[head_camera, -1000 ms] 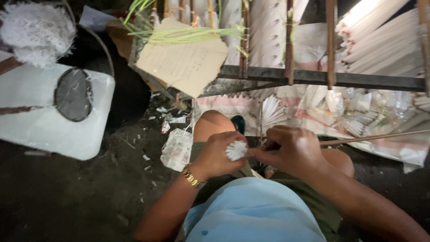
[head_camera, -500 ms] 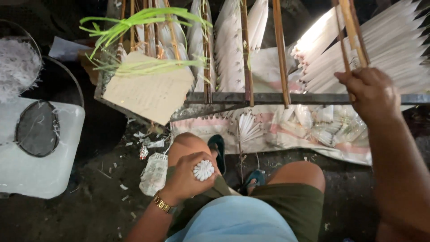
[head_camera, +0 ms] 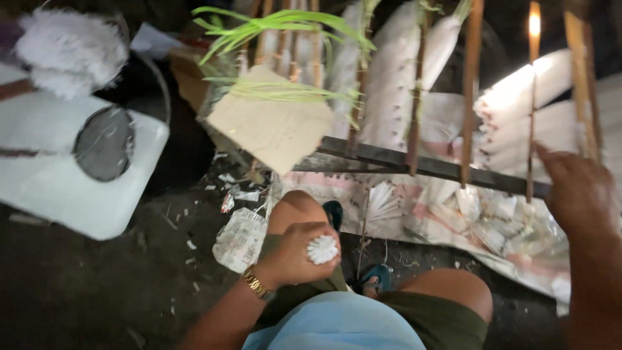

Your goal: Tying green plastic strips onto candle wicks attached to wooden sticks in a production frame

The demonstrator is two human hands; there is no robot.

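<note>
Head view, seated worker seen from above. Low centre of the frame: we see the left hand (head_camera: 295,256), wearing a gold wristwatch (head_camera: 257,283), closed around a small white rosette (head_camera: 322,249) of feather or paper, which rests above the left knee (head_camera: 295,207). At the right edge, the right hand (head_camera: 573,191) is raised to a wooden stick (head_camera: 580,81) of the rack; the blur leaves us unable to tell whether its fingers grip the stick or only touch it. Behind the hands, a dark crossbar (head_camera: 427,165) carries upright sticks hung with long white feathers (head_camera: 392,84), with green leaves (head_camera: 278,23) and a tan card (head_camera: 272,126) at upper centre. A patterned sheet (head_camera: 453,214) on the floor holds loose white pieces. At the left lie a white container (head_camera: 65,194) with a round dark lid and a fluffy white tuft (head_camera: 68,48). We judge the rosette to be finished and in hand while a stick is sought; mounting would call for bringing the two together.
</note>
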